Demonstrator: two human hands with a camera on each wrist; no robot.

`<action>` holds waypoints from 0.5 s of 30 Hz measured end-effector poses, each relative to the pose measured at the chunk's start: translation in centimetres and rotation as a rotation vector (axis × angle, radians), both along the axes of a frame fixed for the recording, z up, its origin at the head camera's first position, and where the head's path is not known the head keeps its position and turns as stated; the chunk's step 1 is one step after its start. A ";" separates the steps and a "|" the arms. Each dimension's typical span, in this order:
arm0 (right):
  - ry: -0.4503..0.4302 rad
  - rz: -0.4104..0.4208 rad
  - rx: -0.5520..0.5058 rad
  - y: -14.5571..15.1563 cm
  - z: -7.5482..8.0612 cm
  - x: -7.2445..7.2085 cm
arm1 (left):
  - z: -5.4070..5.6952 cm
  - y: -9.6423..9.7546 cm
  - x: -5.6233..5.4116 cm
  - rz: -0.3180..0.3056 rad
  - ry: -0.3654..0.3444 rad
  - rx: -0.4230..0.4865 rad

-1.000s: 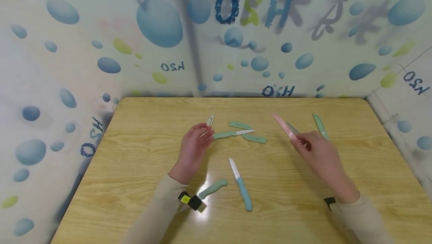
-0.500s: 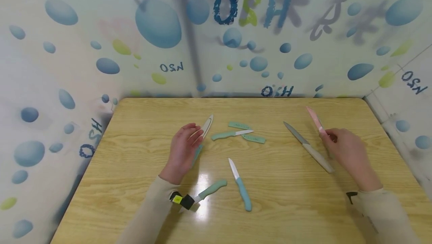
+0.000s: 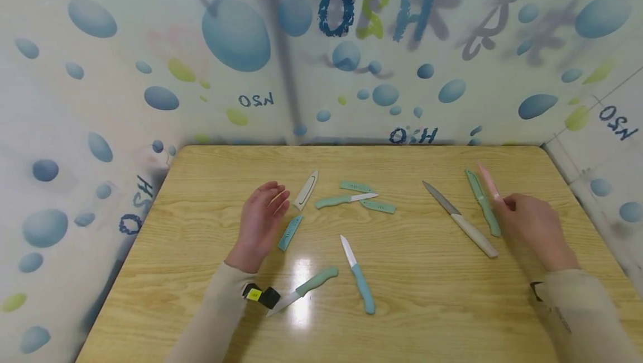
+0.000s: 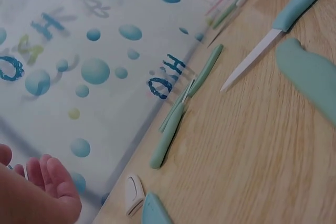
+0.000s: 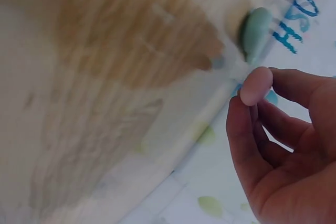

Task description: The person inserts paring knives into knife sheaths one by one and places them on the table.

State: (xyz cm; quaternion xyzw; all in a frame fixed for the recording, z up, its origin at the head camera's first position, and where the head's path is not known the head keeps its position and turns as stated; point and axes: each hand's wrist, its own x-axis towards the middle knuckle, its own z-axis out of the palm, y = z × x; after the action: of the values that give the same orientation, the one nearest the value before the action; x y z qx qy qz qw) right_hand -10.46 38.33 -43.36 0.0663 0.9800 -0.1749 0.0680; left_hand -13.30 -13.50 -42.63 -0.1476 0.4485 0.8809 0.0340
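Note:
My right hand point(image 3: 534, 226) pinches a pink sheathed knife point(image 3: 488, 181) by its handle, at the right side of the table. In the right wrist view the rounded pink handle end point(image 5: 256, 86) sits between thumb and fingers. Just left of it lies a green knife in its sheath point(image 3: 482, 203). A larger beige-handled knife point(image 3: 459, 218) with a bare grey blade is further left. My left hand point(image 3: 261, 223) hovers with relaxed fingers, holding nothing. Beside it lie a white sheath point(image 3: 306, 190) and a blue sheath point(image 3: 290, 233).
Mid-table, a small green knife point(image 3: 345, 200) lies with its bare blade between two green sheaths point(image 3: 380, 206). Nearer the front are a blue-handled knife point(image 3: 360, 279) and another green-handled knife point(image 3: 316, 282), both blades bare. A patterned wall point(image 3: 321, 100) stands behind the wooden table point(image 3: 402, 324).
The right hand has carried the pink sheathed knife rightward, past the green one, uncovering the beige-handled knife. The left hand has drawn back leftward from the white and blue sheaths.

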 end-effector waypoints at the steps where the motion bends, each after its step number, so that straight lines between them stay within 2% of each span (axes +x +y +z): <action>1: -0.005 0.003 0.006 0.1 -0.1 -0.1 | 0.0 -0.1 0.0 0.001 -0.001 0.000; 4: -0.026 0.009 0.022 0.5 -0.3 -0.3 | -0.1 -0.4 0.0 -0.009 -0.002 -0.013; 9: -0.059 0.025 0.039 1.0 -0.5 -0.6 | -0.2 -0.6 -0.1 0.018 -0.001 0.002; 15: -0.048 0.042 0.040 1.3 -0.8 -0.6 | 0.0 -1.2 -0.3 0.029 0.002 -0.017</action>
State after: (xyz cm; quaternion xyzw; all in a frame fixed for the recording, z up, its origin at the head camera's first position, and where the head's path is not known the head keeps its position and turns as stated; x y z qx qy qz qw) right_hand -11.08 39.66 -44.18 0.0515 0.9826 -0.1520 0.0938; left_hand -13.59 -14.71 -42.68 -0.1538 0.4537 0.8776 0.0195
